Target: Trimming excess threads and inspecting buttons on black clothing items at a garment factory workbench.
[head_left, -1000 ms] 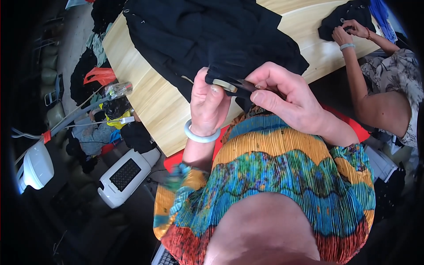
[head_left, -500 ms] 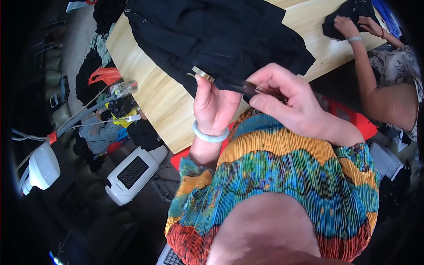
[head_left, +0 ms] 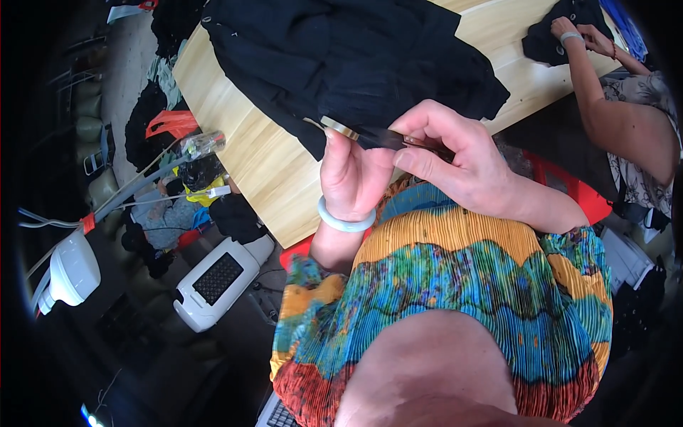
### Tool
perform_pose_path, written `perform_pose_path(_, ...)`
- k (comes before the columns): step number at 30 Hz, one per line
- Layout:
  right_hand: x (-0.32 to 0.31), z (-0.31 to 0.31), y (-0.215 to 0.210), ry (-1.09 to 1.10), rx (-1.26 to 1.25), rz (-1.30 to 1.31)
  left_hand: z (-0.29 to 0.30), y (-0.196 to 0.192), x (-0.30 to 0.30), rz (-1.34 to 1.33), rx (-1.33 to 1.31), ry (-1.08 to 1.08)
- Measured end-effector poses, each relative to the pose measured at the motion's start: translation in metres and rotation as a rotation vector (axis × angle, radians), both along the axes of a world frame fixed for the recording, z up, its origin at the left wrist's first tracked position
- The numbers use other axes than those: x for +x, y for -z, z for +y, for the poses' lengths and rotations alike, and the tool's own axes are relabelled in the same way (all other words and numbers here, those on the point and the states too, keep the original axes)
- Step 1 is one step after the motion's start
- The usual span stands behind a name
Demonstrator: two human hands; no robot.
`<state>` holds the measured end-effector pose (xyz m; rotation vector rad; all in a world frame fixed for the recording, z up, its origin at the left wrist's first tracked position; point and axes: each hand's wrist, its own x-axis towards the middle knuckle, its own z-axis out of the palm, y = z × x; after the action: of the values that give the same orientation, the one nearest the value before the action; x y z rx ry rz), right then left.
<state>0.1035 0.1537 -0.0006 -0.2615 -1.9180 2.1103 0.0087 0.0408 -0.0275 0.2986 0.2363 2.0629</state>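
Observation:
My left hand [head_left: 350,174], palm turned up and a pale bracelet at the wrist, pinches a round gold-coloured metal piece [head_left: 340,128] seen nearly edge-on. My right hand [head_left: 459,153] grips a small dark slim metal tool [head_left: 420,142], its kind partly hidden by my fingers. The tool's blurred front end points left at dark cloth between my hands, close to the metal piece. Beyond both hands a black garment [head_left: 356,57] lies spread over the table, its near edge reaching my left fingers.
The pale wooden table [head_left: 235,153] runs away from me. At the far right another person's hands [head_left: 580,32] work on a black cloth piece [head_left: 544,43]. To the left are a white lamp [head_left: 75,267], a white-and-black appliance [head_left: 220,281] and a red bag [head_left: 171,123].
My left hand and the metal piece have shifted slightly right and down, nearer the tool. My right hand has moved slightly left. The other person's hands have drawn together.

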Motion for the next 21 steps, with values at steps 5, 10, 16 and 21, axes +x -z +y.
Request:
perform_pose_path(5, -0.001, -0.002, 0.002, 0.021, -0.034, 0.003, -0.006, 0.01, -0.001, 0.116, -0.105, -0.089)
perform_pose_path(10, -0.001, -0.001, 0.0, 0.014, -0.037, 0.002, -0.007, 0.011, -0.001, 0.094, -0.156, -0.111)
perform_pose_path(16, -0.004, 0.0, -0.003, 0.019, -0.025, 0.02, -0.007, 0.009, 0.0, 0.08, -0.194, -0.123)
perform_pose_path(21, -0.006, 0.002, -0.006, 0.06, 0.038, 0.027, -0.004, 0.005, 0.0, 0.087, -0.261, -0.13)
